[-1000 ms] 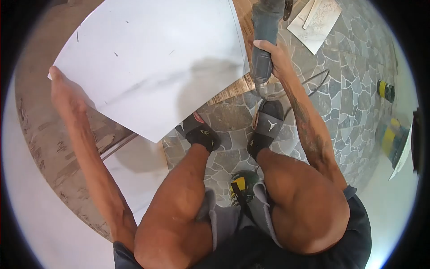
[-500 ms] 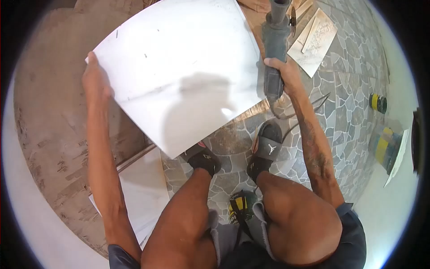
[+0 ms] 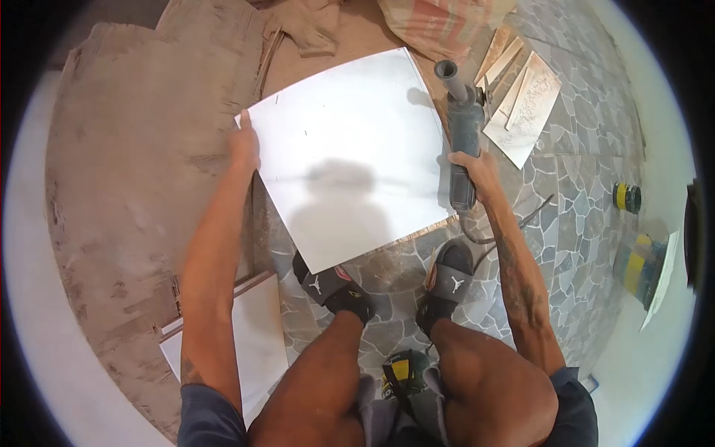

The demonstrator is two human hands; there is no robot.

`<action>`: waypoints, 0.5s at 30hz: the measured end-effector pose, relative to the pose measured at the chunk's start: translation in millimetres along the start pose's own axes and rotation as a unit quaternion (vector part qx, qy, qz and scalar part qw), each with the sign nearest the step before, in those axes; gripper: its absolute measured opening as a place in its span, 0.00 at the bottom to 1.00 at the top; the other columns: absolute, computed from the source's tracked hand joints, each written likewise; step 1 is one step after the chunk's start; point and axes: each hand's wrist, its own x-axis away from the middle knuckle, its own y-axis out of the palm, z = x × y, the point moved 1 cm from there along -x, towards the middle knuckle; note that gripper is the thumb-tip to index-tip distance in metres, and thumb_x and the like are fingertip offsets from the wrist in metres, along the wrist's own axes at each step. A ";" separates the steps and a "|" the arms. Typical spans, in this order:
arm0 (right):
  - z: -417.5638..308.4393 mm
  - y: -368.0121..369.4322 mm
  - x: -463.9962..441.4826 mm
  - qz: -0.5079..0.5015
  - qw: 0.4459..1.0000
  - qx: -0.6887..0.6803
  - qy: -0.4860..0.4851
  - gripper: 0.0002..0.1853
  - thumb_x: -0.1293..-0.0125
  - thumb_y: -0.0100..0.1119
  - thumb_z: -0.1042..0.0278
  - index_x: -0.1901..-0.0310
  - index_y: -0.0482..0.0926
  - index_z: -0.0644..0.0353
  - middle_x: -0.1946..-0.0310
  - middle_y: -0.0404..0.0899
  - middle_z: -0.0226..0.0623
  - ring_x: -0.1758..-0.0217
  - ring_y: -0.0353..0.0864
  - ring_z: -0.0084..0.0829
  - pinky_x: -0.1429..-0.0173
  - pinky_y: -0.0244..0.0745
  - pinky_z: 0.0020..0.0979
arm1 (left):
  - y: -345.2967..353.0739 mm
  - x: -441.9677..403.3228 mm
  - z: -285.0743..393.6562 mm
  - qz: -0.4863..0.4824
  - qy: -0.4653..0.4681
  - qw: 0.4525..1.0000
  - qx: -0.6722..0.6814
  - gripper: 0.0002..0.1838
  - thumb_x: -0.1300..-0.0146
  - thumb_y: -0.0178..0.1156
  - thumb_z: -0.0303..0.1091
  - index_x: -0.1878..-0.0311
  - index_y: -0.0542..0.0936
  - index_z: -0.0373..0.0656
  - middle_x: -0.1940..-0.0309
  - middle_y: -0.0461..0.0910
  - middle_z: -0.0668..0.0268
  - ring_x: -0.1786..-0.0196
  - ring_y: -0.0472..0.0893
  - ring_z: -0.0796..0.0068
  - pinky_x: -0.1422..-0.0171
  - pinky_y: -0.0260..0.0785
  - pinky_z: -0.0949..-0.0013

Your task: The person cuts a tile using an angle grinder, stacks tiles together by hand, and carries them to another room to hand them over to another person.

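Note:
A large white tile (image 3: pixel 372 127) with faint grey veining lies in front of my feet, with the shadow of my head and shoulders across it. My left hand (image 3: pixel 246 145) grips its left edge near the far corner, thumb on the top face. Beside the tile's right edge, my right hand (image 3: pixel 480 173) is wrapped round the body of a dark angle grinder (image 3: pixel 465 127). Its side handle points up and away from me; the disc is mostly hidden behind the tool. A cable runs from its near end across the floor.
Cut tile pieces (image 3: pixel 530 112) lie at the far right, near a printed sack (image 3: pixel 447 26). Brown cardboard (image 3: pixel 141 164) spreads on the left, with more white tiles (image 3: pixel 257 328) beside my left leg. Stone-patterned flooring (image 3: pixel 566 171) runs to the right wall, where a tape roll (image 3: pixel 627 197) sits.
The tile now appears smaller and farther from my head, its left corner shifted right. Both hands and the grinder have gone down with it. My view has tilted up, showing more sack and cardboard.

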 end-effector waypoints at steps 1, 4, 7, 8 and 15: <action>-3.4 0.9 -1.9 0.006 1.000 -0.005 -0.015 0.21 0.47 0.69 0.64 0.56 0.80 0.71 0.68 0.79 0.35 0.72 0.77 0.26 0.67 0.73 0.31 | 1.1 -4.1 -0.5 0.001 -0.001 1.000 -0.027 0.42 0.26 0.50 0.60 0.44 0.74 0.17 0.46 0.80 0.43 0.46 0.80 0.56 0.41 0.72 0.59; -4.3 -1.2 -0.8 -0.009 0.999 -0.034 0.024 0.20 0.47 0.69 0.64 0.57 0.80 0.71 0.69 0.79 0.35 0.72 0.76 0.26 0.67 0.73 0.31 | 9.9 -17.6 -14.5 -0.015 -0.010 0.999 -0.046 0.42 0.26 0.47 0.61 0.43 0.74 0.18 0.45 0.80 0.41 0.44 0.80 0.54 0.39 0.71 0.58; -10.0 -2.5 0.8 -0.012 0.999 -0.032 0.035 0.20 0.47 0.69 0.64 0.57 0.80 0.70 0.69 0.78 0.35 0.72 0.76 0.26 0.67 0.72 0.31 | 16.0 -32.5 -14.6 -0.021 -0.008 0.990 -0.139 0.42 0.25 0.44 0.61 0.41 0.74 0.19 0.43 0.79 0.40 0.41 0.79 0.52 0.37 0.70 0.58; -11.5 -1.6 1.3 -0.016 0.999 -0.035 0.035 0.20 0.47 0.69 0.64 0.57 0.80 0.71 0.69 0.79 0.35 0.72 0.76 0.26 0.68 0.72 0.31 | 17.3 -36.3 -12.1 -0.021 -0.005 0.982 -0.188 0.42 0.25 0.44 0.61 0.40 0.73 0.19 0.42 0.78 0.40 0.40 0.79 0.51 0.36 0.69 0.58; -13.9 -1.8 8.9 -0.015 0.999 -0.027 0.018 0.21 0.48 0.70 0.65 0.57 0.80 0.74 0.68 0.81 0.38 0.71 0.79 0.27 0.67 0.75 0.31 | 40.7 -44.2 -34.9 -0.113 -0.089 0.988 -0.056 0.41 0.25 0.45 0.59 0.37 0.71 0.20 0.36 0.73 0.41 0.32 0.73 0.56 0.30 0.65 0.62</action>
